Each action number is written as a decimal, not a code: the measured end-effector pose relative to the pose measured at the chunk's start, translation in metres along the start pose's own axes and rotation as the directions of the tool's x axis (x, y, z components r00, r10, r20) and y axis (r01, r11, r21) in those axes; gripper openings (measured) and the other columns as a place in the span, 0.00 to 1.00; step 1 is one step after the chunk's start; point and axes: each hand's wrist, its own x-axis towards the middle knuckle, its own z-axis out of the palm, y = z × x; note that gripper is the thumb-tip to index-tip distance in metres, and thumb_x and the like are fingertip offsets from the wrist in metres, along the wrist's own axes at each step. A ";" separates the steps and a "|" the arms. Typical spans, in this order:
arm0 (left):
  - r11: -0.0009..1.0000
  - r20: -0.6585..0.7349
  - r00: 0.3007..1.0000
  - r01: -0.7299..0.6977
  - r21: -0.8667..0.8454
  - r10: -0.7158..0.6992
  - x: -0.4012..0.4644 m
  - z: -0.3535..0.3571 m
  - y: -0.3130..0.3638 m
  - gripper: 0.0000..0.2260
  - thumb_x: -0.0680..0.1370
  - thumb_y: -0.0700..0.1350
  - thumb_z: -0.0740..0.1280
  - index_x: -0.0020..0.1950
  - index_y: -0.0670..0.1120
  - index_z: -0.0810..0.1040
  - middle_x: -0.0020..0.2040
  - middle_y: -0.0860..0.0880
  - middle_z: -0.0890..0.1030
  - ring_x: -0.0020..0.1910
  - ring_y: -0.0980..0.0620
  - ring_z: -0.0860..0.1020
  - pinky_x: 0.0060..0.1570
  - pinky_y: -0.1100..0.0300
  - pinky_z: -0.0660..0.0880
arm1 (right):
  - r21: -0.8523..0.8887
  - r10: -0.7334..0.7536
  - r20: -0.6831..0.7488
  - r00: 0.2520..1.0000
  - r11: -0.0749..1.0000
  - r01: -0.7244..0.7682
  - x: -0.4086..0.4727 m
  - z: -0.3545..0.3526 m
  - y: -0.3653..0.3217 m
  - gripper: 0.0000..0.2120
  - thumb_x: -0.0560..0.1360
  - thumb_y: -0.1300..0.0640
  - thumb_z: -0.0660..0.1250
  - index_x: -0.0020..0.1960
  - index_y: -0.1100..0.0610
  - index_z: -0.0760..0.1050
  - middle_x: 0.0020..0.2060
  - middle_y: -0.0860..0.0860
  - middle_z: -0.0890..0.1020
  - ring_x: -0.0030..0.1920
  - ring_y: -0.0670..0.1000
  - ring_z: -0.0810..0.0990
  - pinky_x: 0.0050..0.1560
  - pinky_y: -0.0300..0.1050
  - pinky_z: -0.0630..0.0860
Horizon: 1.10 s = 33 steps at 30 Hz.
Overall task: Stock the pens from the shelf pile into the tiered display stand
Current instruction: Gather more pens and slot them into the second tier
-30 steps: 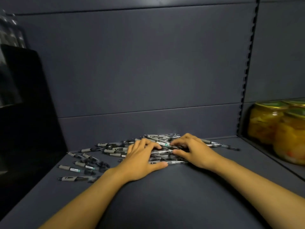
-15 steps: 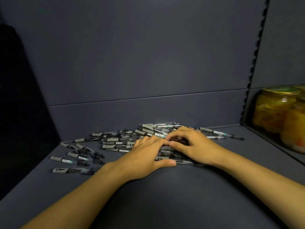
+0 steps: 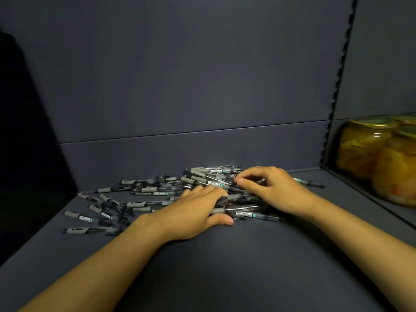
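A loose pile of grey-grip pens (image 3: 155, 191) lies on the dark shelf floor (image 3: 225, 266) against the back wall. My left hand (image 3: 195, 210) lies over the near middle of the pile, fingers on top and thumb underneath, holding a bunch of pens. Just to its right, my right hand (image 3: 272, 190) arches over the pile's right side, its thumb and curled fingers closing round several pens. A few single pens (image 3: 78, 216) lie scattered at the left. The tiered display stand cannot be made out.
Glass jars of yellow preserved fruit (image 3: 369, 152) stand on the neighbouring shelf at the right, behind a slotted upright (image 3: 337, 86). A tall black shape (image 3: 27, 154) fills the left edge. Bare shelf floor lies in front of the pile.
The view has shifted left and down, so the jars sit nearer the right edge. Both hands stay on the pile; my right hand's fingers have lifted and arched more over the pens.
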 end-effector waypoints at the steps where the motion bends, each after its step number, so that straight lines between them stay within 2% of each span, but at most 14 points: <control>1: 1.000 -0.003 1.000 -0.004 -0.007 0.004 0.000 0.000 0.000 0.27 0.78 0.66 0.58 0.73 0.56 0.61 0.67 0.55 0.68 0.65 0.55 0.66 0.68 0.55 0.63 | -0.006 -0.012 0.009 1.000 1.000 0.012 -0.001 0.000 -0.002 0.08 0.78 0.45 0.66 0.54 0.43 0.82 0.48 0.37 0.84 0.52 0.35 0.79 0.55 0.34 0.74; 4: 0.998 -0.024 1.000 -0.021 -0.053 0.020 -0.001 -0.001 -0.001 0.25 0.77 0.65 0.59 0.71 0.58 0.63 0.63 0.57 0.69 0.63 0.57 0.66 0.68 0.55 0.64 | 0.004 -0.054 0.056 0.997 0.999 0.054 -0.003 -0.005 -0.008 0.09 0.75 0.42 0.69 0.52 0.42 0.82 0.43 0.38 0.84 0.46 0.37 0.80 0.49 0.32 0.74; 6: 0.997 -0.056 0.998 -0.043 -0.064 0.039 -0.003 0.000 0.000 0.23 0.78 0.65 0.60 0.70 0.60 0.64 0.62 0.59 0.70 0.62 0.58 0.66 0.67 0.56 0.65 | -0.021 -0.050 0.136 0.990 0.998 0.053 -0.005 -0.012 -0.010 0.17 0.69 0.37 0.71 0.54 0.42 0.81 0.45 0.40 0.83 0.43 0.41 0.80 0.46 0.33 0.74; 8: 0.997 -0.074 0.996 -0.060 -0.040 0.057 -0.005 0.000 0.000 0.23 0.78 0.65 0.59 0.71 0.61 0.63 0.64 0.60 0.69 0.63 0.60 0.65 0.67 0.58 0.64 | -0.129 -0.023 0.232 0.972 0.990 0.055 -0.008 -0.016 -0.012 0.24 0.64 0.34 0.73 0.57 0.40 0.79 0.48 0.39 0.82 0.47 0.41 0.80 0.48 0.35 0.76; 10: 0.999 -0.077 0.996 -0.051 -0.009 0.050 -0.007 0.000 -0.002 0.26 0.78 0.65 0.59 0.74 0.62 0.59 0.68 0.60 0.67 0.66 0.61 0.63 0.68 0.59 0.62 | -0.211 -0.030 0.284 0.958 0.973 0.093 -0.009 -0.012 -0.011 0.24 0.64 0.36 0.76 0.58 0.39 0.79 0.49 0.39 0.81 0.47 0.39 0.78 0.47 0.33 0.74; 13: 1.000 -0.080 0.997 -0.011 0.012 0.011 -0.012 -0.003 -0.009 0.29 0.76 0.68 0.59 0.75 0.63 0.57 0.72 0.61 0.65 0.69 0.60 0.63 0.69 0.59 0.60 | -0.210 -0.051 0.293 0.955 0.971 0.116 -0.009 -0.005 -0.010 0.22 0.66 0.39 0.77 0.59 0.41 0.79 0.45 0.39 0.80 0.44 0.35 0.76 0.43 0.28 0.69; 17: 0.999 -0.094 0.995 0.035 -0.017 -0.036 -0.020 -0.004 -0.024 0.30 0.73 0.71 0.61 0.73 0.64 0.62 0.67 0.66 0.65 0.65 0.64 0.63 0.68 0.59 0.61 | -0.225 -0.062 0.258 0.964 0.967 0.123 -0.010 0.003 -0.011 0.25 0.68 0.38 0.75 0.63 0.41 0.76 0.51 0.36 0.79 0.49 0.32 0.75 0.47 0.23 0.66; 19: 0.998 -0.102 0.994 0.040 -0.055 -0.045 -0.021 -0.002 -0.026 0.28 0.73 0.71 0.61 0.71 0.65 0.64 0.66 0.64 0.66 0.65 0.63 0.62 0.70 0.57 0.62 | -0.171 -0.082 0.240 0.967 0.977 0.125 -0.013 0.012 -0.013 0.26 0.69 0.37 0.73 0.65 0.40 0.74 0.55 0.36 0.78 0.55 0.34 0.75 0.55 0.25 0.67; 20: 0.998 -0.103 0.994 0.042 -0.055 -0.047 -0.021 -0.001 -0.027 0.27 0.73 0.70 0.61 0.70 0.65 0.64 0.66 0.63 0.66 0.65 0.62 0.62 0.70 0.56 0.62 | -0.135 -0.093 0.236 0.967 0.983 0.127 -0.014 0.017 -0.014 0.26 0.69 0.35 0.71 0.65 0.39 0.74 0.58 0.36 0.77 0.58 0.35 0.74 0.61 0.29 0.67; 22: 0.997 -0.084 0.995 0.055 -0.045 -0.058 -0.020 0.001 -0.025 0.29 0.72 0.71 0.61 0.71 0.65 0.63 0.65 0.61 0.65 0.65 0.60 0.62 0.69 0.56 0.61 | -0.051 -0.092 0.224 0.970 0.993 0.106 -0.014 0.026 -0.016 0.24 0.70 0.35 0.70 0.64 0.38 0.74 0.60 0.38 0.76 0.61 0.37 0.73 0.66 0.37 0.69; 24: 0.998 -0.063 0.996 0.055 -0.023 -0.057 -0.017 0.001 -0.024 0.32 0.71 0.73 0.60 0.73 0.64 0.61 0.62 0.60 0.65 0.63 0.58 0.62 0.68 0.55 0.61 | 0.025 -0.099 0.178 0.979 0.995 0.096 -0.011 0.034 -0.016 0.20 0.70 0.35 0.69 0.61 0.38 0.75 0.57 0.40 0.77 0.59 0.38 0.75 0.64 0.42 0.72; 27: 0.998 -0.048 0.997 0.057 0.002 -0.057 -0.014 0.001 -0.022 0.33 0.71 0.73 0.58 0.72 0.59 0.63 0.58 0.58 0.66 0.59 0.57 0.63 0.65 0.56 0.64 | 0.086 -0.131 0.089 0.987 0.989 0.124 -0.003 0.042 -0.020 0.17 0.73 0.36 0.68 0.58 0.41 0.78 0.54 0.41 0.78 0.57 0.40 0.76 0.62 0.45 0.73; 29: 0.998 -0.042 0.997 0.058 -0.023 -0.059 -0.014 -0.001 -0.023 0.33 0.71 0.73 0.60 0.71 0.57 0.65 0.56 0.58 0.67 0.57 0.57 0.64 0.61 0.59 0.65 | 0.114 -0.127 0.072 0.989 0.986 0.118 0.002 0.046 -0.023 0.13 0.75 0.41 0.68 0.57 0.44 0.79 0.52 0.41 0.80 0.55 0.40 0.77 0.61 0.45 0.74; 33: 0.996 -0.041 0.997 0.057 -0.073 -0.060 -0.014 -0.004 -0.024 0.33 0.71 0.72 0.63 0.72 0.61 0.64 0.56 0.59 0.67 0.59 0.58 0.64 0.60 0.59 0.66 | 0.196 -0.100 0.008 0.995 0.976 0.097 0.002 0.043 -0.022 0.05 0.78 0.48 0.68 0.52 0.45 0.81 0.48 0.43 0.84 0.51 0.42 0.81 0.58 0.49 0.77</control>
